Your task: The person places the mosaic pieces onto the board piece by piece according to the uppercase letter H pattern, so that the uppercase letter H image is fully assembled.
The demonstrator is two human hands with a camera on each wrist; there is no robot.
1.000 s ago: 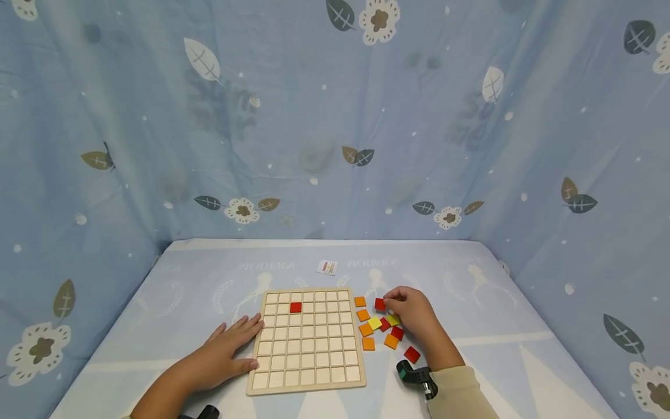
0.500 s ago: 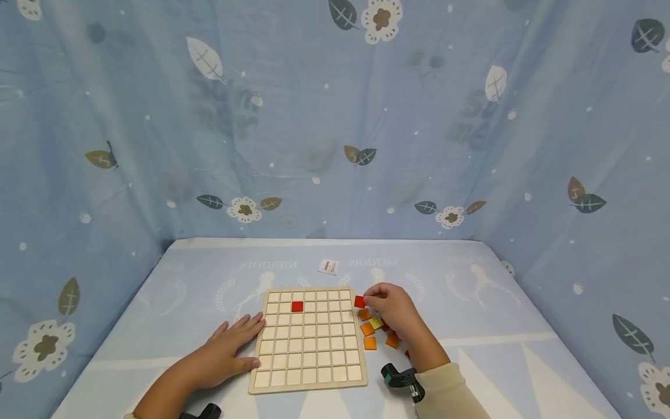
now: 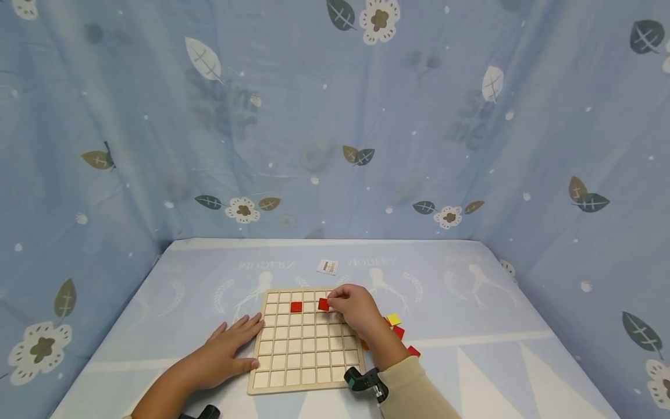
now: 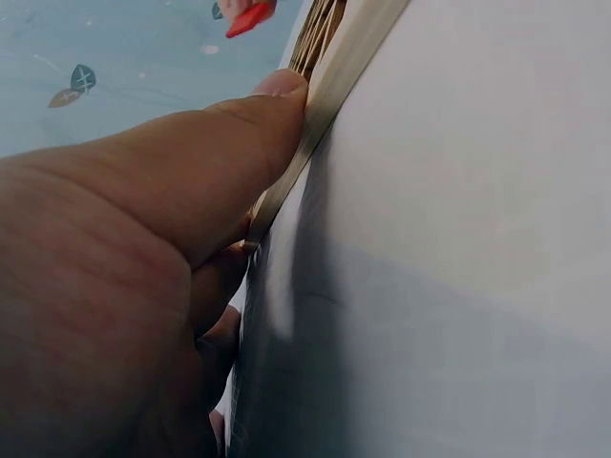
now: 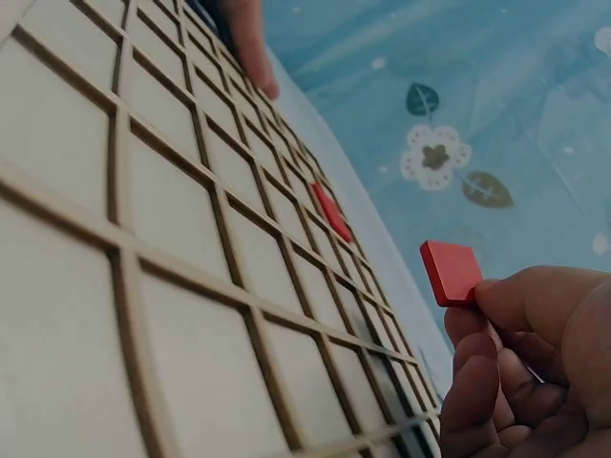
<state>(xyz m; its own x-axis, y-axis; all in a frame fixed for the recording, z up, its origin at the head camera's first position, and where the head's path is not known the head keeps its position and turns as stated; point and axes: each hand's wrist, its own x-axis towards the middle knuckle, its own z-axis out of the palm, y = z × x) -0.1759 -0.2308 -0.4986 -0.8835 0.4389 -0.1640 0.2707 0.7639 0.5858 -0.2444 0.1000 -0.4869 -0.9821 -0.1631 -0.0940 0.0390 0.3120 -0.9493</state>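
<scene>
A wooden grid board (image 3: 309, 389) lies on the table with one red square tile (image 3: 296, 306) set in a cell of its second row from the far side. My right hand (image 3: 358, 311) pinches another red tile (image 5: 452, 272) between thumb and finger, above the far right part of the board. The left hand (image 3: 222, 356) rests flat at the board's left edge, fingers spread; in the left wrist view its thumb (image 4: 239, 129) touches the wooden rim.
Right of the board lie loose tiles, among them a yellow tile (image 3: 394, 319) and a red one (image 3: 413, 351); my right arm hides others. A small printed card (image 3: 327, 267) lies beyond the board. Patterned curtains (image 3: 314, 116) surround the table.
The right hand has carried the red tile leftward from the loose tiles to over the board. The left hand has stayed at the board's edge.
</scene>
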